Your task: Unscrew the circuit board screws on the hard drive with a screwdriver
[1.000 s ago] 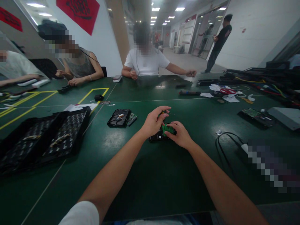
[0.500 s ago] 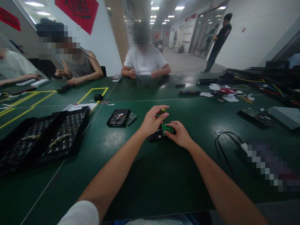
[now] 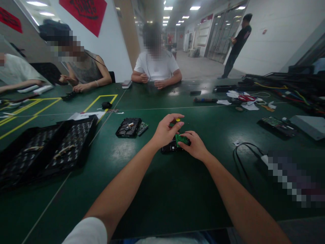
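Observation:
A small black hard drive (image 3: 169, 147) lies on the green table (image 3: 157, 189) in front of me, with a green circuit board (image 3: 181, 139) on top. My left hand (image 3: 165, 131) is closed in a pinch round a small screwdriver with a yellow cap (image 3: 178, 120), held upright over the board. My right hand (image 3: 194, 145) grips the right side of the drive, fingers curled onto the green board.
A second opened hard drive (image 3: 128, 127) with a loose board (image 3: 143, 128) lies left of my hands. Black trays (image 3: 48, 149) fill the near left. A black cable (image 3: 243, 159) and more drives (image 3: 278, 126) sit to the right. Several people sit opposite; one stands far off.
My hands have barely moved; the left fingers shifted slightly on the screwdriver. The person in white opposite has drawn the outstretched arm back and brought both hands together.

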Motion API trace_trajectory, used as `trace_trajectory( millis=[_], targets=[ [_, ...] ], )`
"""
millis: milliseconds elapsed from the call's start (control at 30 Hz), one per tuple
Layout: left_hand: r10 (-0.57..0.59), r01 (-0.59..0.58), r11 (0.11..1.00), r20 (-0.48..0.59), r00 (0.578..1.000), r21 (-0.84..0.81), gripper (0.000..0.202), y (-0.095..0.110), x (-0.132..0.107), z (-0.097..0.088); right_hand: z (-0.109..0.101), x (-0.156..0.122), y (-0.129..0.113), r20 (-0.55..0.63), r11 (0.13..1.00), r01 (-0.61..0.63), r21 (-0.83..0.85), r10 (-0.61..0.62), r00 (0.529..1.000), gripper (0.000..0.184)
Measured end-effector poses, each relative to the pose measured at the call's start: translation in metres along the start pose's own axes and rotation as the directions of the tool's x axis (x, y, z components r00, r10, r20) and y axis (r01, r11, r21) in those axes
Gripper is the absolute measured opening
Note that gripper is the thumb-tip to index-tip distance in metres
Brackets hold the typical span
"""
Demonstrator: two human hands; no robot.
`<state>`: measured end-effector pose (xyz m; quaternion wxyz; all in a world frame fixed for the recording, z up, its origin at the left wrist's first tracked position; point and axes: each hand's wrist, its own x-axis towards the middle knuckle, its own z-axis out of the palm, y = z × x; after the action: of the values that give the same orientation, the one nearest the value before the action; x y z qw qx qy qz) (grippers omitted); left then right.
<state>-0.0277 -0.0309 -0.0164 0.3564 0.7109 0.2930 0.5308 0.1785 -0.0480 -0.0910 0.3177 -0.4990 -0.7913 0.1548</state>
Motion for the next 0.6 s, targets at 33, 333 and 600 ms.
trace_trajectory(
  millis=[33, 333, 600],
  targets=[
    [0.014, -0.014, 1.0, -0.005, 1.0, 0.023, 0.03, 0.0003, 0.0, -0.0002, 0.0, 0.0001, 0.0001, 0.003, 1.0, 0.001, -0.002, -0.001, 1.0, 0.04],
    [-0.038, 0.049, 0.994, 0.11, 0.993, -0.101, 0.039, 0.001, 0.0015, -0.0021, 0.0024, 0.0008, 0.0031, -0.004, 1.0, 0.004, -0.004, -0.004, 1.0, 0.04],
    [0.078, -0.076, 0.974, -0.002, 0.997, 0.216, 0.03, 0.004, 0.0008, -0.0027, 0.0018, 0.0011, 0.0036, -0.017, 0.999, 0.03, 0.011, -0.03, 0.999, 0.036]
  ],
)
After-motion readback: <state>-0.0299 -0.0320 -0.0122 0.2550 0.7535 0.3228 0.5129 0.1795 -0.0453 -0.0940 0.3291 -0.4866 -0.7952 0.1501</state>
